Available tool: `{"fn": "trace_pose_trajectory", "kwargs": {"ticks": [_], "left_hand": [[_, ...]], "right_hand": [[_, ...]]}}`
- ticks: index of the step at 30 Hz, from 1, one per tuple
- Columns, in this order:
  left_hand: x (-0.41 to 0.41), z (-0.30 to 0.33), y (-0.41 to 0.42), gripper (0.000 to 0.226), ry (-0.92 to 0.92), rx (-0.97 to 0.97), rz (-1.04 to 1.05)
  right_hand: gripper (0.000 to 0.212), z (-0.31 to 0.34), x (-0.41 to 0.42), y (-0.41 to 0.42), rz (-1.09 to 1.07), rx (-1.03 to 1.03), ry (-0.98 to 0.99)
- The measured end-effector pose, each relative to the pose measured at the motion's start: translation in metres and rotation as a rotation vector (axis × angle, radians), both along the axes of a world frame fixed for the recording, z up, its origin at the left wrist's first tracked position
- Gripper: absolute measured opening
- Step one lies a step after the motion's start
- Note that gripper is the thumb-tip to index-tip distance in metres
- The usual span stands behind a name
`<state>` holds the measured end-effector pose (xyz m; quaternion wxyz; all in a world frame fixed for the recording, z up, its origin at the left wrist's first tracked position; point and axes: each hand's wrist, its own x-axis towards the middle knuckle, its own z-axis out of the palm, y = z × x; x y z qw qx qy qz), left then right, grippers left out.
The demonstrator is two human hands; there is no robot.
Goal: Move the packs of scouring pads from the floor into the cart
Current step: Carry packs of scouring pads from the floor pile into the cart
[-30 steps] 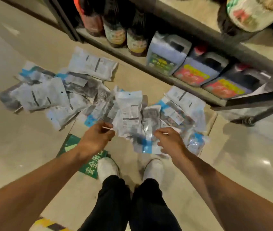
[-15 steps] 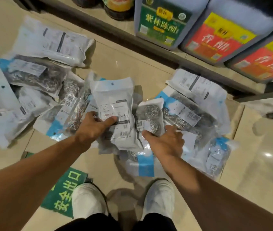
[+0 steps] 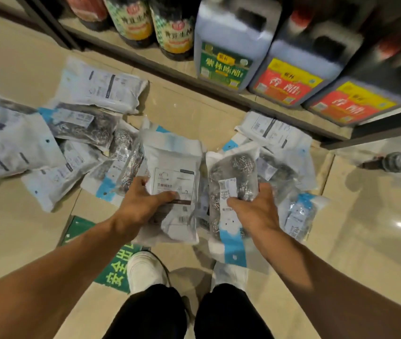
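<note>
Several packs of steel scouring pads lie scattered on the tiled floor in front of a shelf. My left hand [image 3: 140,204] grips a white pack [image 3: 173,165] with its printed back facing up, thumb across the label. My right hand [image 3: 255,209] grips a clear pack [image 3: 233,167] that shows the steel pads and has a blue band at its near end. Both packs are lifted a little above the pile. More packs lie to the left [image 3: 96,86] and to the right [image 3: 277,133]. No cart body is in view.
A low shelf [image 3: 219,94] at the back holds dark sauce bottles [image 3: 131,20] and large vinegar jugs [image 3: 231,45]. A metal leg with a caster [image 3: 395,162] stands at the right. A green floor sticker [image 3: 113,267] lies by my white shoes [image 3: 145,270].
Both hands have closed on a pack each and raised them off the pile. The view has pulled back slightly from the floor, bringing the shelf's bottles into sight.
</note>
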<state>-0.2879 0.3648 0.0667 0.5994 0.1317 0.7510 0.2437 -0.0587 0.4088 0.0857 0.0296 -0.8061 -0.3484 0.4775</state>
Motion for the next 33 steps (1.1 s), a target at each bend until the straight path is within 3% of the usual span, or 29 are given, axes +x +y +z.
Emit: {"fn": "trace_pose_trajectory", "kwargs": {"ticks": [2,9,13,19,26,33], "left_hand": [[-0.003,0.052,-0.006,0.051,-0.05,-0.005,-0.009],[-0.007,0.269,-0.013,0.067,-0.072,0.063,-0.025],[0.001,0.399,-0.018,0.05,-0.151,0.133,0.042],[0.016,0.556,-0.039,0.044,-0.175,0.208,0.039],[0.035,0.663,-0.048,0.043,-0.155,0.334,-0.026],[0.029,0.704,-0.024,0.042,-0.238,0.389,-0.139]], "right_hand": [[0.054,0.055,0.009,-0.001,-0.019,0.019,0.042],[0.039,0.28,0.026,-0.01,-0.142,0.098,0.277],[0.047,0.398,0.029,-0.019,-0.181,0.148,0.371],[0.054,0.545,0.048,-0.046,-0.182,0.201,0.474],[0.044,0.647,0.078,-0.065,-0.209,0.298,0.551],[0.051,0.69,0.075,-0.071,-0.293,0.424,0.585]]}}
